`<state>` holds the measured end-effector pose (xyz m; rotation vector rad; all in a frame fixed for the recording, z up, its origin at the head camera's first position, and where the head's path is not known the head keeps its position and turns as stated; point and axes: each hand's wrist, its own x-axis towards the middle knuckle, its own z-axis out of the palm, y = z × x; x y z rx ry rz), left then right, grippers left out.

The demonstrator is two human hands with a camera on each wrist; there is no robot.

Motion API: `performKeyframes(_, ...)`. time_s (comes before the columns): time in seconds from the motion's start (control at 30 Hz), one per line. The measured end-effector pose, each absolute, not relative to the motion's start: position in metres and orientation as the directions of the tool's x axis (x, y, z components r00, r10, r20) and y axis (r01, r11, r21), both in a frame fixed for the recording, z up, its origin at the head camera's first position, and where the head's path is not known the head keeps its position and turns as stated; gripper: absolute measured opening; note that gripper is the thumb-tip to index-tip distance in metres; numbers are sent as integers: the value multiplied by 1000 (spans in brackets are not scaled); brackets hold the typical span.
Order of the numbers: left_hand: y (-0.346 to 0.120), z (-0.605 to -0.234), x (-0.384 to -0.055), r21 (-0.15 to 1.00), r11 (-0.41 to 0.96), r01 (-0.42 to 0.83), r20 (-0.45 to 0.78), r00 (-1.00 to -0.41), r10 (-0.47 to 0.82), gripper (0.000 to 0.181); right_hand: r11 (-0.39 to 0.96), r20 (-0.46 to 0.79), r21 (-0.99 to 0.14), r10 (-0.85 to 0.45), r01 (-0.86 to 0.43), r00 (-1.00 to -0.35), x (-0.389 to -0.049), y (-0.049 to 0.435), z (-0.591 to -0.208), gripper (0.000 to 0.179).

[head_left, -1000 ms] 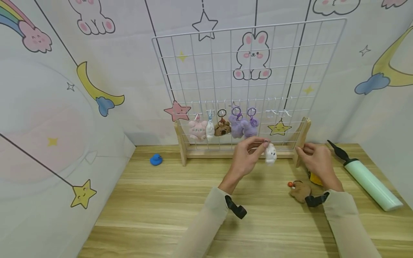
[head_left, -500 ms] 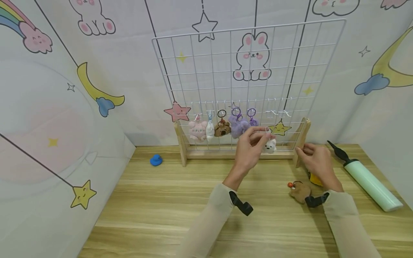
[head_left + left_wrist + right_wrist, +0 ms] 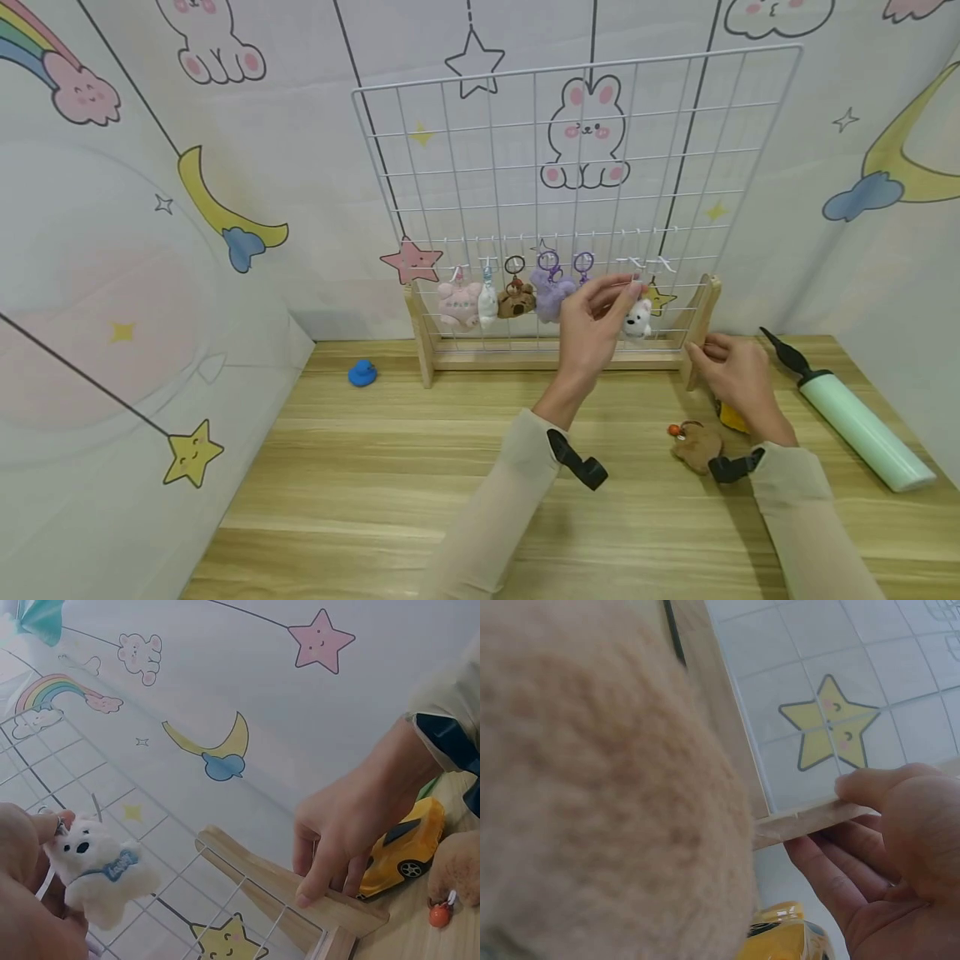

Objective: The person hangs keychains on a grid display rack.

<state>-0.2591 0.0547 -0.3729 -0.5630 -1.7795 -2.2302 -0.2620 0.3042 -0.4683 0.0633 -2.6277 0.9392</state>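
My left hand (image 3: 596, 321) pinches the top of a white plush bear keychain (image 3: 637, 320) in front of the wire grid rack (image 3: 577, 208), near the white hooks on its right. In the left wrist view the bear (image 3: 109, 877) wears a blue bow and hangs from my fingertips. My right hand (image 3: 737, 375) grips the right wooden foot (image 3: 702, 321) of the rack, thumb on one face and fingers behind. To the left hang a pink plush (image 3: 459, 304), a white one (image 3: 487, 302), a brown one (image 3: 516, 298) and purple ones (image 3: 551, 292), one partly hidden by my left hand.
A brown plush keychain (image 3: 696, 446) lies by my right wrist, with a yellow toy car (image 3: 409, 844) beside it. A mint hand pump (image 3: 862, 425) is at the right. A blue rubber duck (image 3: 362, 372) sits left of the rack.
My left hand has lifted the white bear keychain up and slightly right, toward the rack's hooks. The right hand has stayed on the wooden foot.
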Motion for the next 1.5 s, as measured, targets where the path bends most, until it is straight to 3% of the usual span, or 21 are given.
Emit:
performKeyframes(0.3, 62, -367, -260, 872, -252, 419, 436, -900, 11, 22, 770, 323, -620, 79, -148, -943, -262, 304, -469, 56)
performKeyframes(0.57, 64, -369, -262, 882, -166, 442, 440, -897, -47, 19, 770, 319, -622, 80, -144, -944, -260, 302, -469, 57)
performKeyframes(1.0, 54, -379, -257, 826, -23, 563, 558, -823, -105, 17, 772, 327, -617, 73, -154, -942, -261, 302, -470, 56)
performKeyframes(1.23, 54, -407, -249, 838, 11, 546, 542, -834, 106, 15, 776, 341, -611, 76, -159, -937, -261, 302, -469, 56)
performKeyframes(1.5, 67, -452, -238, 858, 238, 456, 319, -835, 448, 15, 783, 357, -597, 67, -172, -932, -262, 303, -468, 54)
